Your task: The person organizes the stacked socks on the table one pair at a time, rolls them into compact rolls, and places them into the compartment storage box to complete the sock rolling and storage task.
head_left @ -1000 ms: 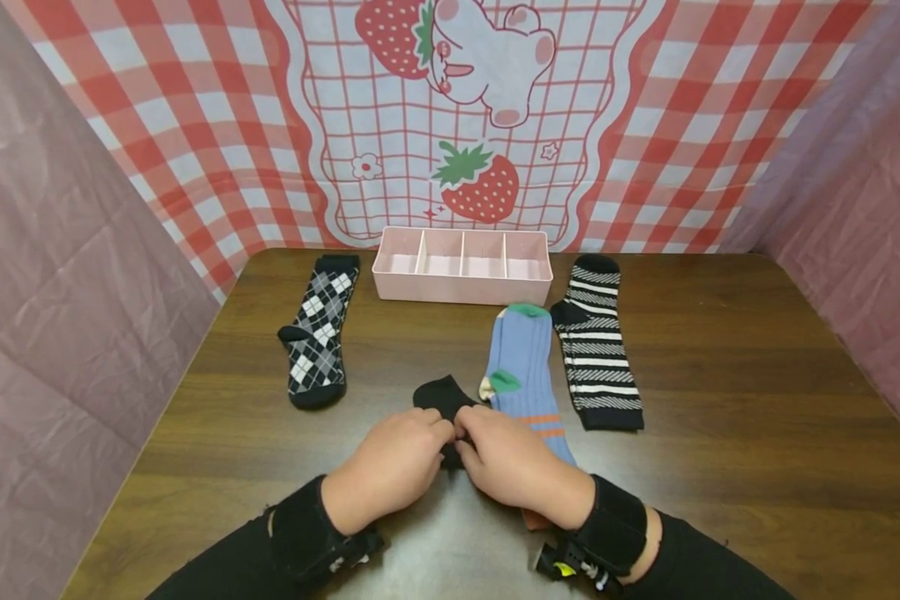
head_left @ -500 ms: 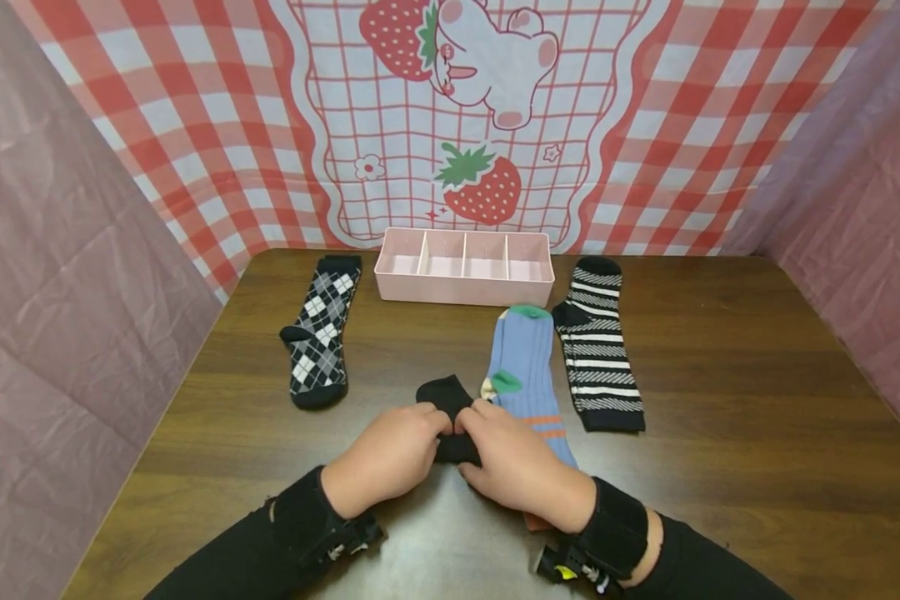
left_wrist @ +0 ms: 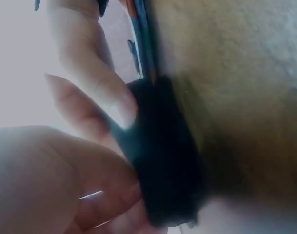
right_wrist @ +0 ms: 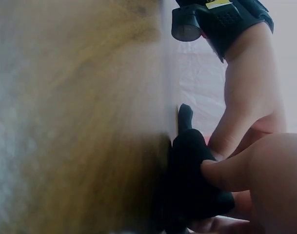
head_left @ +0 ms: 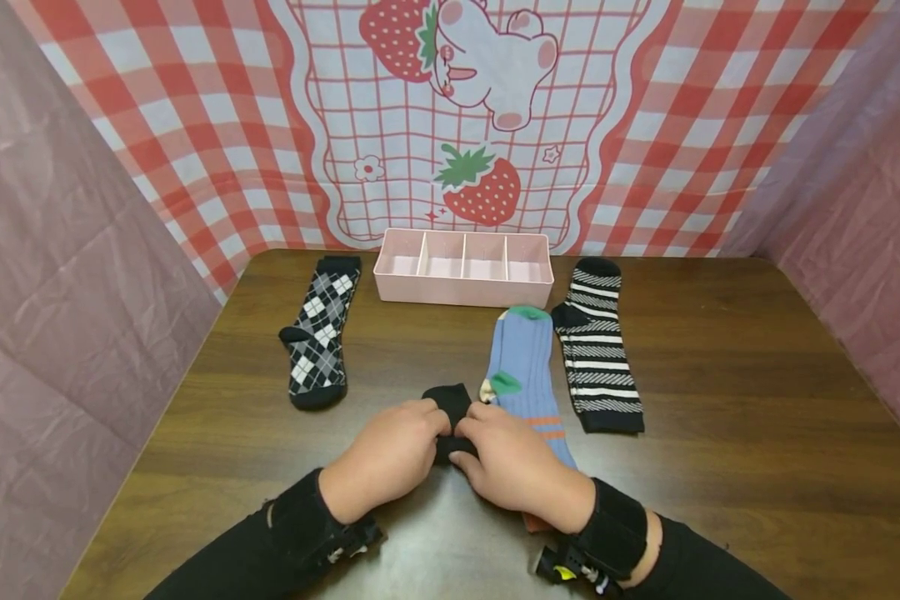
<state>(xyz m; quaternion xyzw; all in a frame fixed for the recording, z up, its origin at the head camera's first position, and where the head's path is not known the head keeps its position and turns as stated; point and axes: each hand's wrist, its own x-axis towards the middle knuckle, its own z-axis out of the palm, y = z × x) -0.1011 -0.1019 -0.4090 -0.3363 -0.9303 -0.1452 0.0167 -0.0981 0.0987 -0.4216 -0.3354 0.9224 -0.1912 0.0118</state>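
Observation:
Between both hands, low in the middle of the head view, a black sock lies on the table with its near part rolled into a thick bundle. My left hand pinches the bundle's left side. From the right, my right hand grips it too, its thumb on the near edge. In the left wrist view the black roll shows fingers at its side, and the right wrist view has a thumb pressed on the roll. Fingers hide part of the sock. Beside the right hand, a blue sock pair lies partly under the forearm.
A pink box with several compartments stands at the table's back edge. Argyle socks lie at left and black-and-white striped socks at right on the wooden table. A checked cloth hangs behind.
The sock's far end has drawn nearer to the hands, and less of it lies flat. The right thumb moved back from the sock, then returned to the roll's near edge.

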